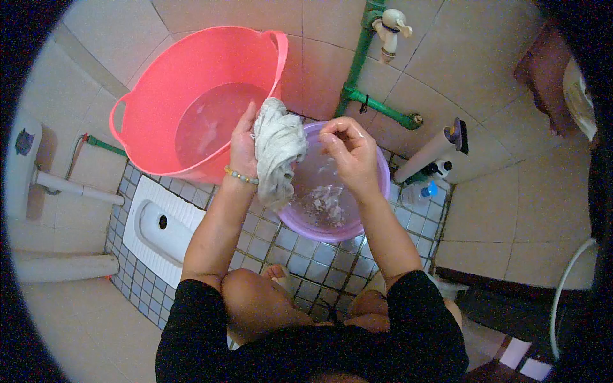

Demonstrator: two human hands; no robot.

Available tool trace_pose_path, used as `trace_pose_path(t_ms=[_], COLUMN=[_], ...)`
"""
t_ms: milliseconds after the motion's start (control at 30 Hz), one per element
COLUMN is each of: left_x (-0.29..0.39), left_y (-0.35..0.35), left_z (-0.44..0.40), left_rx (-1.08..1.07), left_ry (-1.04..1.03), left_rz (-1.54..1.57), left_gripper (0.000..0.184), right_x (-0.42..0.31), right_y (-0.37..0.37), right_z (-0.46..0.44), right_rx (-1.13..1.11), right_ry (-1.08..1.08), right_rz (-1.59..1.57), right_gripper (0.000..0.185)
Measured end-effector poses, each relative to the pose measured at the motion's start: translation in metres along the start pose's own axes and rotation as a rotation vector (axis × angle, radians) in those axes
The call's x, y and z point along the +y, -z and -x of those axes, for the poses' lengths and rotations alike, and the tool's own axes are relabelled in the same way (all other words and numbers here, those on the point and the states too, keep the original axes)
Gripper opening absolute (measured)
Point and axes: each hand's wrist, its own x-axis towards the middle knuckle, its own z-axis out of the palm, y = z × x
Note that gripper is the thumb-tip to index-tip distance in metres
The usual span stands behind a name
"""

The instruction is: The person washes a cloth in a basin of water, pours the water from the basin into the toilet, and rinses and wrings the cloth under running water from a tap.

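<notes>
A wet, bunched grey-white cloth (280, 150) rests on my left hand (243, 143), which grips it from the left side. The cloth hangs down in twisted folds at the left rim of a purple basin (384, 172). My right hand (353, 152) is above the right part of the basin, apart from the cloth. Its fingers are curled in toward the thumb, and whether anything small sits between them is hidden. Below the hands, the basin holds cloudy water with whitish matter (327, 203) in it.
A large pink tub (150, 96) with water stands at the upper left. Nearby is a white squat toilet (150, 239). A green pipe (357, 70) with a tap (391, 29) runs down the wall. Bottles (426, 189) and a brush (460, 135) stand right of the basin.
</notes>
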Motion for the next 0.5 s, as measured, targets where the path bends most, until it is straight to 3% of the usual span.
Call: trace_pose_path(t_ms=[100, 400, 500], left_x=[-0.006, -0.011, -0.008], left_y=[-0.009, -0.018, -0.017], left_z=[-0.001, 0.002, 0.004], left_rx=[0.075, -0.013, -0.059], left_ry=[-0.081, -0.098, -0.071], left_rz=[-0.090, -0.188, -0.211], left_gripper=[0.042, 0.046, 0.046], right_x=[-0.015, -0.016, -0.016], right_y=[-0.011, -0.010, 0.007], right_z=[-0.008, -0.020, -0.024], right_rx=[-0.036, -0.147, -0.028], right_ry=[0.042, 0.149, -0.192], right_rz=[0.104, 0.329, -0.448], right_gripper=[0.007, 0.010, 0.010])
